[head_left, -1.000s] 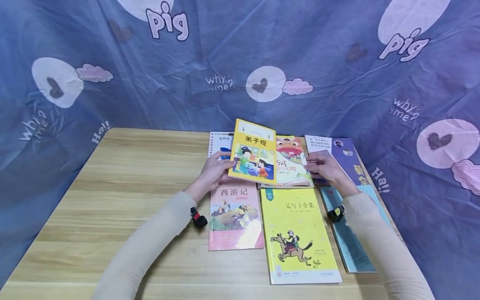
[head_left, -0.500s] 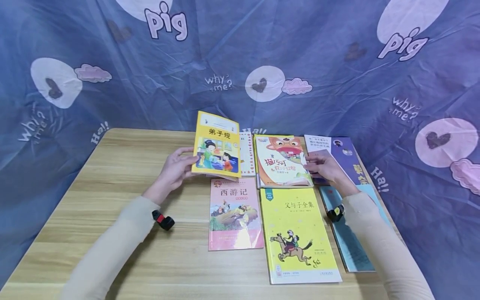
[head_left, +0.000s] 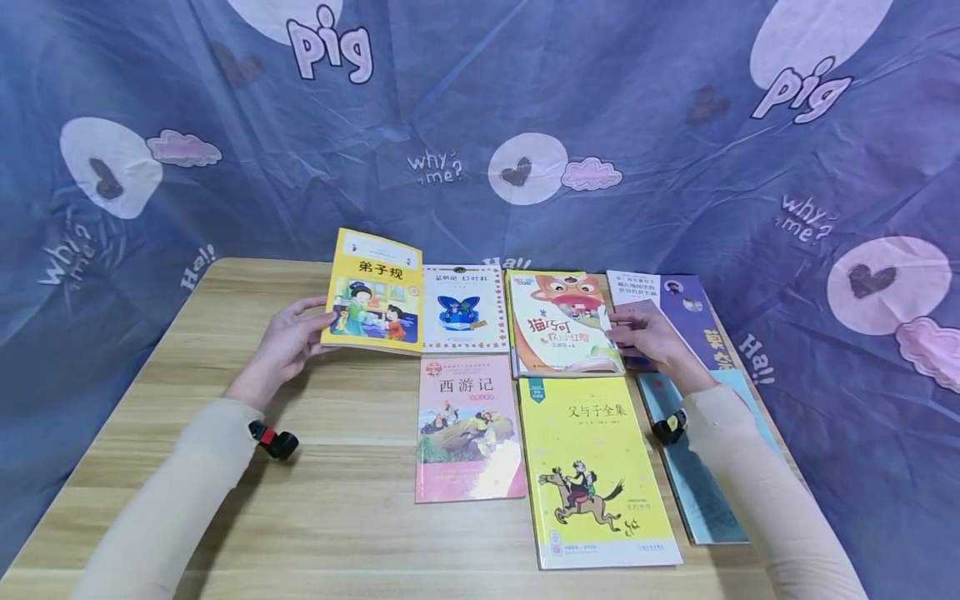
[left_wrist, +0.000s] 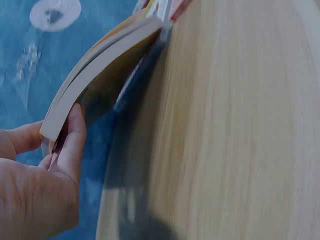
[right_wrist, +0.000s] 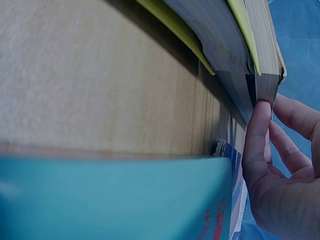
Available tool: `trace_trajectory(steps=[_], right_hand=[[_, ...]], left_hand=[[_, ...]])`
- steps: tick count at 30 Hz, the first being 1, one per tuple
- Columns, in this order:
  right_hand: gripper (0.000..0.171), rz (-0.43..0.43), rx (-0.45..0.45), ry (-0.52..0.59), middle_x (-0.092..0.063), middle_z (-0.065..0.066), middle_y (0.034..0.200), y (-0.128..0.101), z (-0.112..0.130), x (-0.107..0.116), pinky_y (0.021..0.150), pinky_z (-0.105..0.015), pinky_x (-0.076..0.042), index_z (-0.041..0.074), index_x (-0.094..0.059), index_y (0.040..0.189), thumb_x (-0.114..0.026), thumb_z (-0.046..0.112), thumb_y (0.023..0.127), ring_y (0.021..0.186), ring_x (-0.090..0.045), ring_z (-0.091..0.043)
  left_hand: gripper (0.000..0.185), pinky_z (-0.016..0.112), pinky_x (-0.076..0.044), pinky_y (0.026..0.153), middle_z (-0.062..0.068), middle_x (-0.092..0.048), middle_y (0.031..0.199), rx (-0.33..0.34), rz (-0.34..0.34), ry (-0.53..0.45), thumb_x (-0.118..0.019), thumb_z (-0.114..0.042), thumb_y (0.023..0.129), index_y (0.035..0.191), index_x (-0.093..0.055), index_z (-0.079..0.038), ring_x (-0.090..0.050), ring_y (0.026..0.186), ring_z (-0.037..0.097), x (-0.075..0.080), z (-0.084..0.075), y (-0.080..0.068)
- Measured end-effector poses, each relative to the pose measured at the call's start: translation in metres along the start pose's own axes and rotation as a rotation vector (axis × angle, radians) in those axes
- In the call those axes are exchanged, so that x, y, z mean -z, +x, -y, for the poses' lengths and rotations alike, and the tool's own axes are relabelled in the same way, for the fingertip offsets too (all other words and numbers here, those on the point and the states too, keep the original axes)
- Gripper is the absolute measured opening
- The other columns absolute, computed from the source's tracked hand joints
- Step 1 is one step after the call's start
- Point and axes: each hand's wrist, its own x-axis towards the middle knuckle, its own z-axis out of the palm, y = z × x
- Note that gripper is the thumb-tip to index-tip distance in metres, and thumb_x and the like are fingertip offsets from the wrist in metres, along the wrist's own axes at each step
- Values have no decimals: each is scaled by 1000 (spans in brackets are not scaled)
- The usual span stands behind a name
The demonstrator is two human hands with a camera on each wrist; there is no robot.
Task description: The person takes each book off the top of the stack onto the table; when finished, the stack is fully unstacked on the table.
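My left hand [head_left: 318, 321] pinches the left edge of a small yellow picture book [head_left: 372, 292], tilted up above the table's far left-middle. In the left wrist view the fingers [left_wrist: 70, 135] clamp the book's corner [left_wrist: 95, 75] above the wood. My right hand [head_left: 618, 329] lies with relaxed fingers on a purple book [head_left: 693, 312]. Its thumb [right_wrist: 257, 130] touches the right edge of an orange cat-cover book [head_left: 562, 321], seen from the side as a thick book [right_wrist: 265, 60] in the right wrist view.
A white butterfly book [head_left: 461, 308], a pink book [head_left: 468, 429], a large yellow book [head_left: 592, 467] and a teal book [head_left: 705, 492] lie flat on the wooden table [head_left: 300, 500]. A blue printed cloth [head_left: 525, 100] hangs close behind and at both sides.
My left hand has carried the small yellow book leftward off the orange book, uncovering the white butterfly book. The right hand has stayed at the orange book's edge.
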Motion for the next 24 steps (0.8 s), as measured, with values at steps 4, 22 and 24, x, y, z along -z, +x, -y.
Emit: trace_trajectory(steps=[4,22,24], right_hand=[[64,-4,-6,-3,-67,22,85,0,0,-1,69,-15,-63,-5,-43,156,-71,16,102,78,-66,6],[62,-2,-10,-5,-66,26,84,-1,1,-1,71,-16,-64,-6,-43,156,-69,14,103,78,-66,6],[62,-4,-12,-7,-66,26,85,-1,1,-1,71,-15,-63,-5,-44,156,-69,15,103,78,-66,6]], left_hand=[[32,22,-69,76,-8,-81,89,-1,-11,21,-65,-10,105,132,-52,-21,-79,79,7,17,1,2],[58,19,-68,74,-20,-76,88,67,-35,259,-61,-15,107,159,-36,-5,-76,79,1,47,11,24],[65,18,-68,75,-21,-74,90,66,-37,287,-61,-17,108,163,-30,-2,-75,80,0,50,14,27]])
